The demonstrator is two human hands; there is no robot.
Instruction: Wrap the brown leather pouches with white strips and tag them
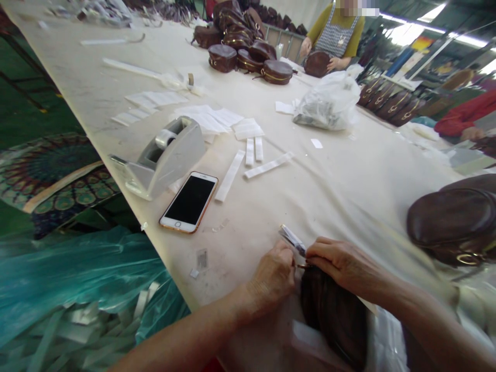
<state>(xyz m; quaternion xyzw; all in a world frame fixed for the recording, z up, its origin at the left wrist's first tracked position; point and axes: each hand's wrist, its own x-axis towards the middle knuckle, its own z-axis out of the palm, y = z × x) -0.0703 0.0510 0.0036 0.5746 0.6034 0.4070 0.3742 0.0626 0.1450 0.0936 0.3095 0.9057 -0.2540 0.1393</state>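
A dark brown leather bag [335, 315] stands at the table's near edge, in front of me. My right hand [341, 263] is closed over its upper end, with the fingertips against a small shiny piece [293, 241] that looks wrapped in clear plastic. Close beside it, my left hand [274, 274] is pinched shut next to a bit of gold-coloured metal [304, 266] at the bag's end. What lies between the left fingertips is hidden. White wrapping [387, 336] shows along the bag's right side.
A phone [189, 202] and a grey tape dispenser [166, 155] lie left on the white table [349, 181], near white strips [267, 165]. More brown bags [453, 217] sit at right and in a far pile [240, 41]. A person [333, 36] holds a bag across the table.
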